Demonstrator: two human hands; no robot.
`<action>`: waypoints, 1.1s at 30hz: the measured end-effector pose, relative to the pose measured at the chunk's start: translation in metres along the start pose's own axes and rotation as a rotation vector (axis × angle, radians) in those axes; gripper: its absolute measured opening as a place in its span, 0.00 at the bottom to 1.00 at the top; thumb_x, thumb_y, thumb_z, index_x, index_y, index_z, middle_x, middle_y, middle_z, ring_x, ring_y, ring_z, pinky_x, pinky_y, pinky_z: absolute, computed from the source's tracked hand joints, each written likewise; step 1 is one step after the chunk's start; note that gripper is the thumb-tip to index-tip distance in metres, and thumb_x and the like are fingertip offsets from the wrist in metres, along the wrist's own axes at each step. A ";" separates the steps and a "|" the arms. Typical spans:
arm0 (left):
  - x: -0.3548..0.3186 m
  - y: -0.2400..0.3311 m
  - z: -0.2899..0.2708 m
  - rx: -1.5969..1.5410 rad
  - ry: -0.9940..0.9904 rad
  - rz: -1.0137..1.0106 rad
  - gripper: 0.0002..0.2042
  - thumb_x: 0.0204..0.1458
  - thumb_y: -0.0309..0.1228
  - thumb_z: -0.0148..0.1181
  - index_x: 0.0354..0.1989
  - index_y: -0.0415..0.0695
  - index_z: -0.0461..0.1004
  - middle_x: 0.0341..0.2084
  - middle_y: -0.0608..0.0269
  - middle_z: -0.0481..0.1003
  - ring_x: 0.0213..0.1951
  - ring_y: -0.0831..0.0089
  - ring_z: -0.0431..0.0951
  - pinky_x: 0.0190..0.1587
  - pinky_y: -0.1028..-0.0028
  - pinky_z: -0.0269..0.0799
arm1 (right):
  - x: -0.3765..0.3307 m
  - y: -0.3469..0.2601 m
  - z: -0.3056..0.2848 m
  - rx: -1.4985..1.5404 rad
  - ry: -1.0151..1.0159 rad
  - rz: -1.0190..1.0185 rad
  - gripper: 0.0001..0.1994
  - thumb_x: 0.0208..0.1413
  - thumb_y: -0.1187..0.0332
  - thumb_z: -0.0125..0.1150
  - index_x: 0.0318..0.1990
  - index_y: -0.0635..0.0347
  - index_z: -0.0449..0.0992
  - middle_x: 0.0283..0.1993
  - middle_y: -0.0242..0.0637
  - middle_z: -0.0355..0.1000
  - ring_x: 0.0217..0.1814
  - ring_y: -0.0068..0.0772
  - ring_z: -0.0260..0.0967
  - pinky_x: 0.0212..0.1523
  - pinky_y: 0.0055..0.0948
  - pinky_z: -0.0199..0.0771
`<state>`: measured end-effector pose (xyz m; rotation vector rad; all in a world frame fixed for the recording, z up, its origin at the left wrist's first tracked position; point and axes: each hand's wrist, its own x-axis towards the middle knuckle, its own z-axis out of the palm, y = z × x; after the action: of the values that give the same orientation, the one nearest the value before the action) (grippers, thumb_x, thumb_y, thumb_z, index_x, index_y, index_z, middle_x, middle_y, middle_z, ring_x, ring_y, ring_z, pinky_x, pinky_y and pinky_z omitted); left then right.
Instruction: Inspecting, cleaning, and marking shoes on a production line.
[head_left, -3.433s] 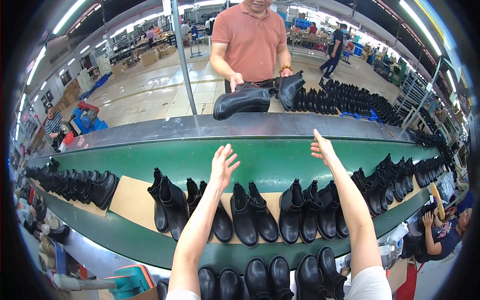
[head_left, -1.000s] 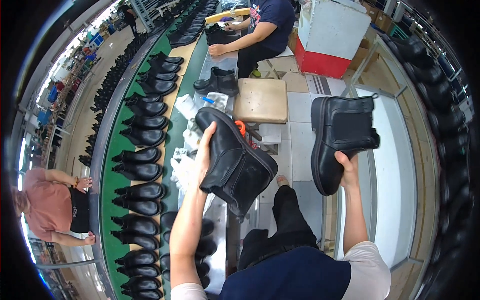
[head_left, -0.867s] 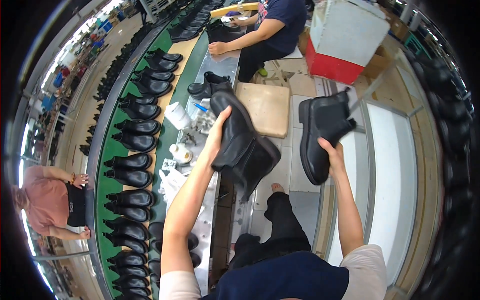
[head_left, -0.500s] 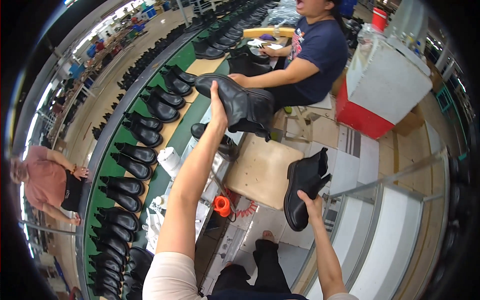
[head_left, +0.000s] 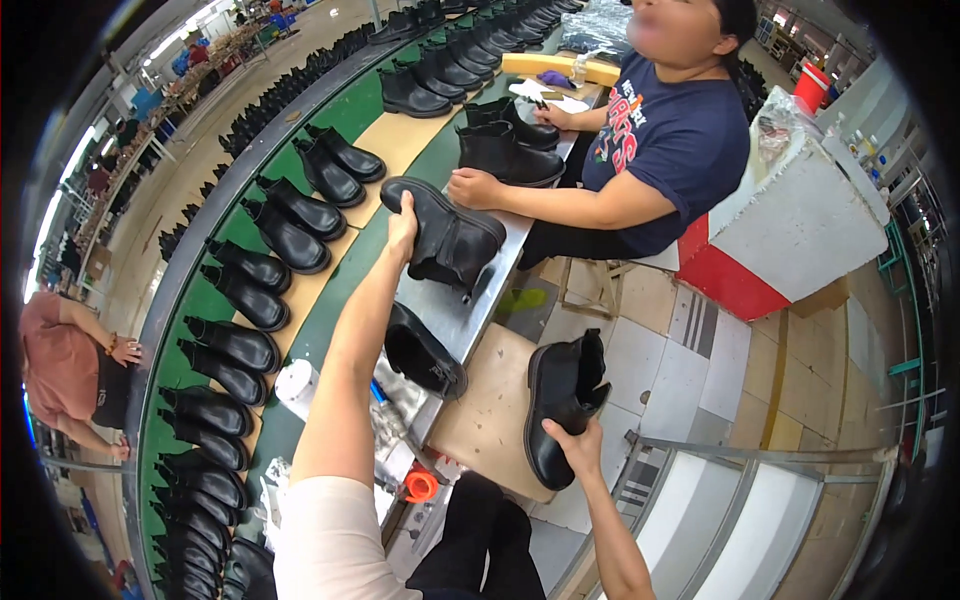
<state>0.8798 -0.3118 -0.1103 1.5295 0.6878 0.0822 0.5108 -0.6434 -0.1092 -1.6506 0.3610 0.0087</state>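
My left hand (head_left: 402, 216) is stretched far forward and grips a black ankle boot (head_left: 445, 235) by its toe end, holding it over the metal bench top (head_left: 470, 300). My right hand (head_left: 577, 441) holds a second black ankle boot (head_left: 563, 395) by its heel, low over a tan wooden stool (head_left: 492, 405). Another black boot (head_left: 422, 352) lies on its side on the bench just below the left-hand boot.
A green conveyor (head_left: 330, 125) to the left carries rows of black boots (head_left: 285, 215). A seated person in a navy shirt (head_left: 665, 140) works ahead with two boots (head_left: 505, 140). A white and red box (head_left: 790, 230) stands at right. An orange cap (head_left: 421, 486) lies near my knees.
My view has swung from facing the conveyor to the bench side. Both hands picked up boots; the left boot has moved forward over the bench, the right boot has come lower.
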 end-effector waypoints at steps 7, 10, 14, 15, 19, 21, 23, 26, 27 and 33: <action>-0.031 -0.004 0.021 0.287 -0.252 -0.194 0.53 0.40 0.58 0.58 0.60 0.30 0.32 0.54 0.40 0.57 0.49 0.53 0.68 0.47 0.54 0.67 | 0.082 -0.035 0.038 -0.220 -0.246 -0.235 0.26 0.33 0.63 0.72 0.41 0.65 0.70 0.37 0.40 0.73 0.39 0.31 0.70 0.43 0.29 0.68; -0.038 -0.011 0.042 -0.025 -0.282 -0.183 0.55 0.44 0.54 0.57 0.59 0.35 0.20 0.50 0.40 0.61 0.43 0.55 0.72 0.41 0.55 0.71 | 0.099 -0.051 0.065 -0.241 -0.294 -0.269 0.25 0.33 0.64 0.72 0.41 0.64 0.71 0.38 0.39 0.73 0.38 0.29 0.70 0.43 0.29 0.68; -0.006 -0.023 0.032 -0.061 -0.404 -0.245 0.41 0.47 0.52 0.55 0.56 0.36 0.41 0.30 0.52 0.70 0.18 0.66 0.72 0.18 0.65 0.69 | 0.124 -0.074 0.108 -0.216 -0.409 -0.297 0.23 0.35 0.68 0.71 0.41 0.65 0.71 0.37 0.38 0.74 0.38 0.26 0.69 0.44 0.27 0.68; 0.001 -0.019 0.013 0.147 -0.544 -0.303 0.34 0.48 0.56 0.51 0.50 0.36 0.56 0.26 0.56 0.70 0.11 0.70 0.64 0.13 0.68 0.62 | 0.129 -0.076 0.121 -0.221 -0.452 -0.347 0.23 0.34 0.68 0.71 0.41 0.66 0.71 0.37 0.38 0.74 0.38 0.26 0.69 0.43 0.26 0.68; -0.052 0.031 -0.042 0.289 -0.602 -0.182 0.37 0.51 0.62 0.35 0.57 0.41 0.58 0.51 0.55 0.67 0.41 0.68 0.70 0.43 0.57 0.63 | 0.142 -0.076 0.161 -0.391 -0.489 -0.468 0.23 0.34 0.65 0.71 0.38 0.67 0.71 0.35 0.40 0.73 0.36 0.30 0.70 0.41 0.28 0.68; -0.075 0.050 -0.100 0.180 -0.607 -0.086 0.35 0.53 0.58 0.37 0.59 0.41 0.56 0.51 0.55 0.67 0.44 0.66 0.71 0.43 0.63 0.68 | 0.124 -0.080 0.188 -0.510 -0.418 -0.509 0.22 0.35 0.63 0.71 0.35 0.68 0.71 0.35 0.43 0.73 0.37 0.35 0.69 0.40 0.30 0.68; -0.119 0.064 -0.144 0.027 -0.614 -0.037 0.29 0.57 0.52 0.37 0.56 0.38 0.58 0.46 0.51 0.70 0.41 0.64 0.74 0.39 0.69 0.73 | 0.121 -0.101 0.193 -0.630 -0.394 -0.528 0.22 0.36 0.63 0.70 0.37 0.69 0.69 0.39 0.47 0.71 0.41 0.41 0.69 0.42 0.35 0.68; -0.221 0.101 -0.224 0.012 -0.587 0.041 0.23 0.59 0.43 0.37 0.51 0.35 0.63 0.41 0.51 0.73 0.36 0.66 0.76 0.38 0.72 0.74 | 0.152 -0.063 0.148 -0.648 -0.535 -0.662 0.30 0.39 0.71 0.65 0.52 0.70 0.62 0.49 0.53 0.65 0.53 0.47 0.63 0.55 0.36 0.59; -0.250 0.107 -0.263 0.037 -0.508 0.075 0.22 0.59 0.43 0.38 0.50 0.34 0.64 0.40 0.51 0.73 0.36 0.67 0.76 0.39 0.73 0.73 | 0.168 -0.040 0.130 -0.620 -0.554 -0.742 0.29 0.42 0.74 0.62 0.54 0.70 0.59 0.52 0.53 0.62 0.57 0.45 0.59 0.58 0.35 0.55; -0.514 0.073 -0.532 0.021 0.374 0.253 0.20 0.57 0.40 0.41 0.50 0.36 0.65 0.41 0.51 0.72 0.42 0.65 0.74 0.46 0.72 0.69 | 0.125 -0.030 0.064 -0.504 -0.213 -0.393 0.28 0.52 0.59 0.59 0.54 0.71 0.61 0.48 0.46 0.66 0.50 0.34 0.63 0.51 0.27 0.62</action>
<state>0.2465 -0.0740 0.1979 1.6324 0.7860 0.5646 0.6494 -0.6079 -0.1151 -2.1725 -0.1489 -0.0211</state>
